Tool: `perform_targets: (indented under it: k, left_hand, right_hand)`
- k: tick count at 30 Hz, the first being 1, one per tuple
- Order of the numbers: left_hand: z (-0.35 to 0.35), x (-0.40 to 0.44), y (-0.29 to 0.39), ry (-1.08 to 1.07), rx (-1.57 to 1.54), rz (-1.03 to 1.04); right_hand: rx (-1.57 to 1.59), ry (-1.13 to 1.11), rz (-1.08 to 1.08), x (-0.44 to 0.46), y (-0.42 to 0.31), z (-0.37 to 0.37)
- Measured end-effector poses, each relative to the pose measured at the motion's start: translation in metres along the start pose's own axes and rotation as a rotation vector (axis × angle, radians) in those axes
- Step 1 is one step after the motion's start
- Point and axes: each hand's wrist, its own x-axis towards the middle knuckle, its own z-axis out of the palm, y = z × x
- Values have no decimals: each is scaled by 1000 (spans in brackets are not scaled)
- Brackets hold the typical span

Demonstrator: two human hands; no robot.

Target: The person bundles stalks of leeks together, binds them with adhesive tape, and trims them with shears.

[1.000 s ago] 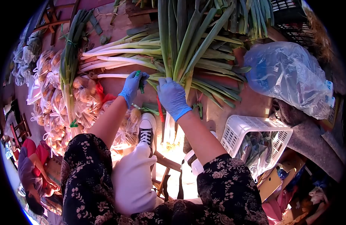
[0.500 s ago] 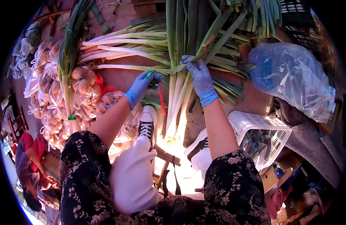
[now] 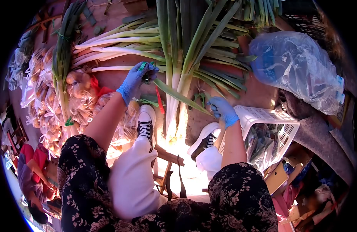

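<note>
With left hand (image 3: 135, 79) fingers curled shut on a green thing (image 3: 142, 66); with right hand (image 3: 223, 111) fingers half bent by a leaf (image 3: 182, 97) tip, unclear if touching. In the white basket (image 3: 263, 114), dark shiny plastic (image 3: 263, 145). In clear bags (image 3: 78, 87), round brown things (image 3: 74, 78). Between both hands, leeks (image 3: 173, 79), white low down, green up top.

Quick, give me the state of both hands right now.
Left hand: closed on a small green item.
Right hand: fingers curled at the tip of a long green leaf; whether it grips the leaf cannot be told.
</note>
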Motion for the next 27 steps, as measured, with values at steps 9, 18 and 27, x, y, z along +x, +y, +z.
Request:
perform_targets:
  k: [9,18,27]
  left_hand:
    - [-34,-4,5,169,90,-7]
    - [-23,26,-29,313,-78,-150]
    - [-59,56,-6,385,-231,-110]
  right_hand:
    - [-1044,-232,-382,-10,33,97]
    - [-795,-319,-1082,-56,-13,180]
    - [-460,-932,-1140,-100,-45,194]
